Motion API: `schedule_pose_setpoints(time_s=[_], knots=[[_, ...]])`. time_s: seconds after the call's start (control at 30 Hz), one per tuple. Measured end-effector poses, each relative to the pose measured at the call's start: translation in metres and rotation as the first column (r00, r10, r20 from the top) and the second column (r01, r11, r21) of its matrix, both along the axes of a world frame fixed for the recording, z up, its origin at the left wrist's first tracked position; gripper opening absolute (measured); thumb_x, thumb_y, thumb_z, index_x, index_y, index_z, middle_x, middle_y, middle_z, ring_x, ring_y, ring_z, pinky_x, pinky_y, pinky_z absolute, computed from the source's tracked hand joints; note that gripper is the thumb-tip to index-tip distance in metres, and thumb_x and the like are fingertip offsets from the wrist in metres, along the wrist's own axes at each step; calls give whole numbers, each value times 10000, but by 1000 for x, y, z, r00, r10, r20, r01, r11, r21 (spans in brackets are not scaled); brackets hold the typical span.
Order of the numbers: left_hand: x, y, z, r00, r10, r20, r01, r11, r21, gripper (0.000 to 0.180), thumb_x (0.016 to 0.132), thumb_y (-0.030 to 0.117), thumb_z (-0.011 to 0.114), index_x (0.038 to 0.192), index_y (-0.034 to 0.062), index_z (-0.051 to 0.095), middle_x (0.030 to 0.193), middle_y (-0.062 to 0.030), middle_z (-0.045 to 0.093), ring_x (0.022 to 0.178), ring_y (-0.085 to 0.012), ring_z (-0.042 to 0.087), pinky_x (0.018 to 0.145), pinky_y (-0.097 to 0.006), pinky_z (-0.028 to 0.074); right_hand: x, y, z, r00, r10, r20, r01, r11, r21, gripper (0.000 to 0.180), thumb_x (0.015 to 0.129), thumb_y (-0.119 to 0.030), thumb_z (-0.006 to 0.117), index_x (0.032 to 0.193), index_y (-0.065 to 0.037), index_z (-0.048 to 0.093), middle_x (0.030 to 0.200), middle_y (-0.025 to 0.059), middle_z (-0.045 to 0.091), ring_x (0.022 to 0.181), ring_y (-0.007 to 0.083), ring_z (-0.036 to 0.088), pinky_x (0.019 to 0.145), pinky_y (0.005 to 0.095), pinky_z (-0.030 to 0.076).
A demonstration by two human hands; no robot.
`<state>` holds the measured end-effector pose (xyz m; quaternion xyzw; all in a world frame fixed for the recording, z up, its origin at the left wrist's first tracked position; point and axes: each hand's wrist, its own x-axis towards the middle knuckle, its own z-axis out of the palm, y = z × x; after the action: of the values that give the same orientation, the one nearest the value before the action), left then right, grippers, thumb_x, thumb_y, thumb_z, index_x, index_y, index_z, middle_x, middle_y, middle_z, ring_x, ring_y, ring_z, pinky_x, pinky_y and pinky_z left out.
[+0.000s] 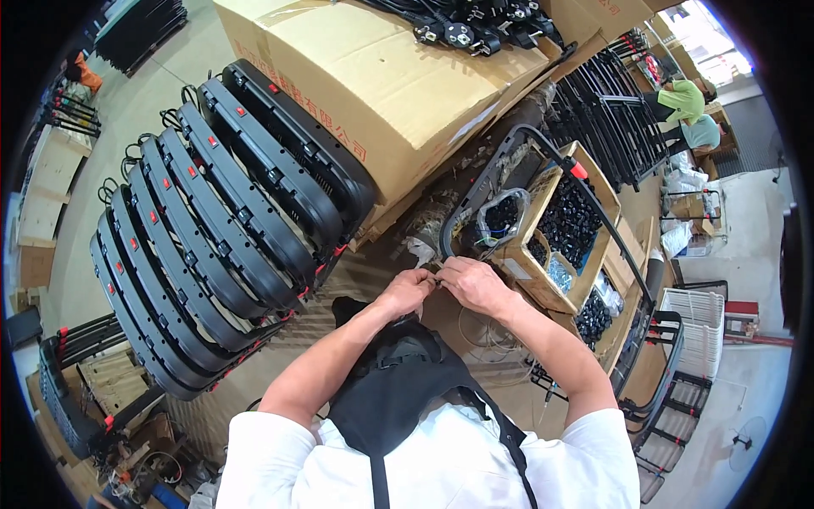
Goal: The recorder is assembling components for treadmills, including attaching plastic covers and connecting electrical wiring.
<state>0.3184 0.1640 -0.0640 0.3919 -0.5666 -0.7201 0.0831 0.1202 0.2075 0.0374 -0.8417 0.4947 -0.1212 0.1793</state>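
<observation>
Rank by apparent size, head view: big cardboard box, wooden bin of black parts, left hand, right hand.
1. Cardboard box
2. Wooden bin
3. Left hand and right hand: look about alike, so not ranked against each other.

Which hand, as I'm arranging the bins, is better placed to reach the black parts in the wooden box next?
Probably the right hand: the wooden box with the black parts lies to its right, and the left hand is farther off, to the left.
</observation>
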Motion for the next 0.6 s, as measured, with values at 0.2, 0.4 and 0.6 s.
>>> schedule_pose_setpoints(time_s=[0.2,0.4,0.6], knots=[[0,-1,10,997,-33,69,36,998,-43,215,1056,192,585,1064,7,695,888,-22,674,835,-123,560,777,-311,486,-2,0,-3,1000,3,-27,-3,1000,6,75,904,-89,672,945,-32,643,938,135,609,912,333,681,785,425,579],[-3,2,15,999,-4,48,4,1000,-9,267,1038,256,612,1081,9,703,917,-43,702,884,-129,602,814,-316,499,-2,4,-4,997,-60,-41,61,998,33,91,914,-106,665,933,-27,625,952,149,620,915,344,687,789,432,584],[0,-8,22,981,-113,156,135,981,-141,335,1003,304,626,1126,10,732,984,-129,747,927,-217,684,845,-369,535,18,40,-5,881,-460,107,446,885,130,205,950,-158,679,1082,-2,664,1054,184,687,957,388,709,780,471,586]])
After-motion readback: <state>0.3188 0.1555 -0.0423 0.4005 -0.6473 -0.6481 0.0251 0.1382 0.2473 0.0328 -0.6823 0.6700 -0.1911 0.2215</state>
